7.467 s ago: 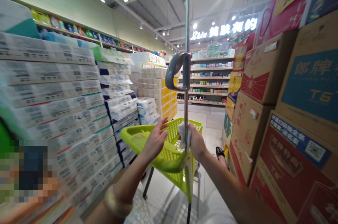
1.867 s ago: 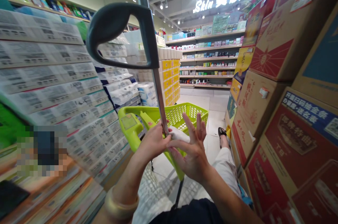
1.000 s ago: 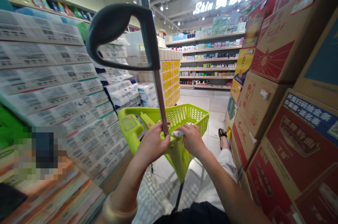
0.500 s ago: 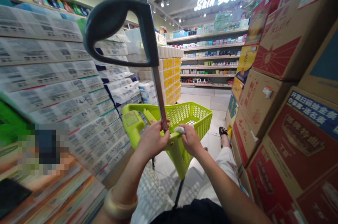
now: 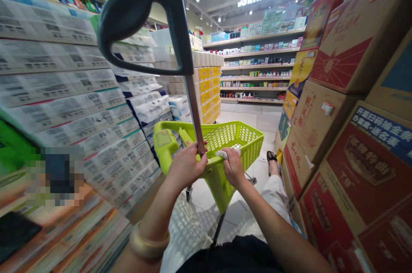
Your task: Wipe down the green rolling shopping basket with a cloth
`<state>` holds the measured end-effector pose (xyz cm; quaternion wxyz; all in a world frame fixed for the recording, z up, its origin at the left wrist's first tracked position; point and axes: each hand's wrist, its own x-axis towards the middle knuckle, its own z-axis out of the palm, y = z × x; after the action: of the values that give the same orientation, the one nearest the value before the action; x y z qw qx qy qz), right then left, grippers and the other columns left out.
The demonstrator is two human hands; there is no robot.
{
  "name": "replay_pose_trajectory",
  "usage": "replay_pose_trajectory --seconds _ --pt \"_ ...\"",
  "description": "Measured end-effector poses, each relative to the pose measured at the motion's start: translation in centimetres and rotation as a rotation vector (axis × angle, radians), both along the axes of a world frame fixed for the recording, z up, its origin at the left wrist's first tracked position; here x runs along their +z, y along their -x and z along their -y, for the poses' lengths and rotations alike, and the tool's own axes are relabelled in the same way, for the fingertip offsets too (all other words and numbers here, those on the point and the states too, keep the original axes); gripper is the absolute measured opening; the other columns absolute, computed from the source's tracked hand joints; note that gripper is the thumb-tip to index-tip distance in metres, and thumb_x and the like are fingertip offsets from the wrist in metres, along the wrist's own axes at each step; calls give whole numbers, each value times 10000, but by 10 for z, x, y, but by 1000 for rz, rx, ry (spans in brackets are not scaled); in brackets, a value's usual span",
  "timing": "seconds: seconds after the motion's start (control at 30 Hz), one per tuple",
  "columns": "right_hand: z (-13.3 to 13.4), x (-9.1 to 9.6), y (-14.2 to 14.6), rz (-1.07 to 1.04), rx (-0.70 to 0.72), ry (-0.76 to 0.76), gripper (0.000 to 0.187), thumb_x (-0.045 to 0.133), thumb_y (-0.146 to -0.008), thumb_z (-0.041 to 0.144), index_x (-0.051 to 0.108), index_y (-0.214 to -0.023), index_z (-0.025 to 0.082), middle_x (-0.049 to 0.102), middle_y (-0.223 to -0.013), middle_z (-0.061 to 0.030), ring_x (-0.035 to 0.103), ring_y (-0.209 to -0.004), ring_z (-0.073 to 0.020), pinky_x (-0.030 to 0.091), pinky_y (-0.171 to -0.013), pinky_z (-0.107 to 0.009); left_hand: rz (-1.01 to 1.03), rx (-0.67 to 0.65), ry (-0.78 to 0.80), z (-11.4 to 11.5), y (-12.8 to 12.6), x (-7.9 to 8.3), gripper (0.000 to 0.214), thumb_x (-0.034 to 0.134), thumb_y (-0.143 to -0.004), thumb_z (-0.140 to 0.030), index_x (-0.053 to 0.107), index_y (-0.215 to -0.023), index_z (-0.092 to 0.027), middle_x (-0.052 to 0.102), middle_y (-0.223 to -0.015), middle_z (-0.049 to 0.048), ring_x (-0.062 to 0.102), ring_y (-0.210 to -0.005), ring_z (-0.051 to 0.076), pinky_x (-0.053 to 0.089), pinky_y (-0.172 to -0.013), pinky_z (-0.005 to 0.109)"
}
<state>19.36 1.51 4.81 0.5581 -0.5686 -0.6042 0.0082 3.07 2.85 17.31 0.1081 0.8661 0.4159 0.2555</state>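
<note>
A lime-green wheeled shopping basket [image 5: 244, 144] stands in the aisle in front of me. A metal pull pole [image 5: 192, 105] rises from its near rim to a dark grey handle [image 5: 135, 11] at top left. My left hand [image 5: 186, 165] is closed round the base of the pole at the basket's rim. My right hand [image 5: 232, 165] is closed on a white cloth or tissue [image 5: 223, 153], pressed against the rim just right of the pole.
Stacked tissue packs [image 5: 74, 105] line the left side. Cardboard cartons [image 5: 347, 105] tower on the right, close to my arm. Stocked shelves [image 5: 257, 71] stand across the far end of the tiled aisle. My sandalled foot [image 5: 271, 158] is beside the cartons.
Seconds ago my right hand wiped the pole, then opened with fingers spread. It has since closed on the white cloth at the rim. My left hand moved onto the pole's base.
</note>
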Motion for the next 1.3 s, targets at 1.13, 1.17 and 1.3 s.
replay_pose_trajectory --seconds 1.13,1.17,1.3 --pt "-11 23 6 118 253 55 244 356 -845 237 598 -845 207 615 -821 -14 525 -781 -165 328 -726 -258 -146 100 -34 2 -4 0 323 457 -836 -354 617 -1089 -231 690 -1047 45 661 -906 220 487 -792 301" --pt "-11 24 7 124 270 41 248 353 -849 239 599 -857 207 618 -832 -14 530 -791 -165 328 -731 -259 -149 99 -34 2 -4 0 327 456 -837 -358 614 -1092 -230 691 -1036 45 662 -897 219 486 -778 298" --pt "-14 16 -3 115 234 33 251 344 -826 222 594 -825 198 616 -818 -19 532 -788 -170 328 -740 -268 -150 97 -29 2 -3 1 351 475 -819 -338 584 -1135 -230 704 -935 28 664 -818 204 481 -729 285"
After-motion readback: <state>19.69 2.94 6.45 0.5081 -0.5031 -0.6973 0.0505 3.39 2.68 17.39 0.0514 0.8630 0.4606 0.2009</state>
